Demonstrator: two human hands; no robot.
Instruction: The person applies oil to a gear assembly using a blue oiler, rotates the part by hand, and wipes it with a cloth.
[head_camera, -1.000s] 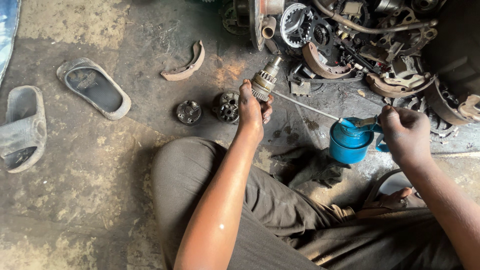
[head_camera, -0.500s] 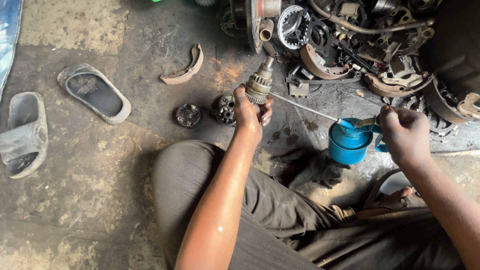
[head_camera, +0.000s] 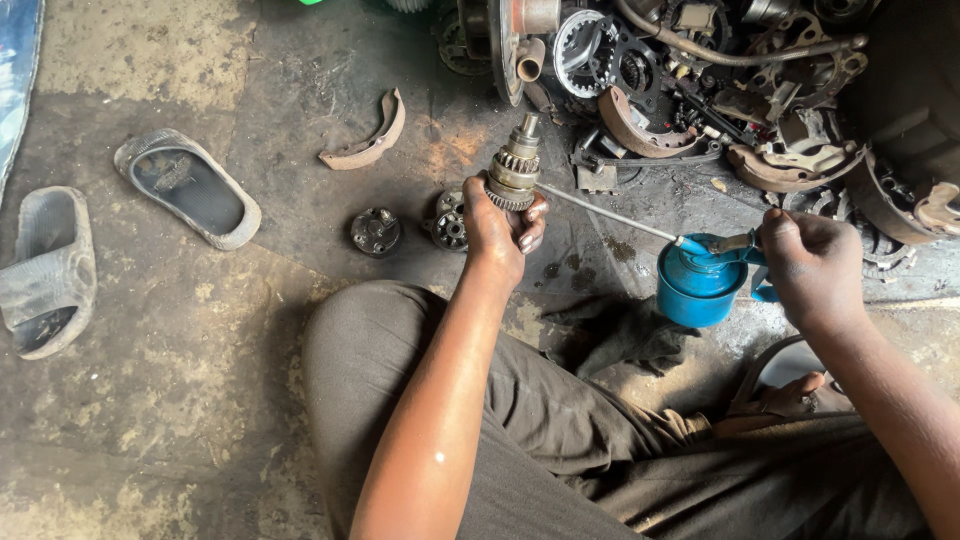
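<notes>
My left hand (head_camera: 503, 228) grips a metal geared shaft part (head_camera: 515, 172), held upright above the floor with its toothed end pointing away from me. My right hand (head_camera: 812, 270) holds a blue oil can (head_camera: 700, 283) by its handle and lever. The can's long thin spout (head_camera: 608, 214) reaches left and its tip touches the part just above my left fingers. Two small round dark metal parts (head_camera: 375, 231) (head_camera: 447, 219) lie on the floor left of my left hand.
A curved brake shoe (head_camera: 368, 135) lies on the stained concrete floor. A pile of gears, brake shoes and engine parts (head_camera: 700, 90) fills the top right. Two grey sandals (head_camera: 190, 187) (head_camera: 45, 270) lie at the left. A dark rag (head_camera: 625, 335) sits by my knee.
The view has shifted slightly; my left hand has turned the geared part a little. The spout stays against the part and my right hand keeps its hold on the can.
</notes>
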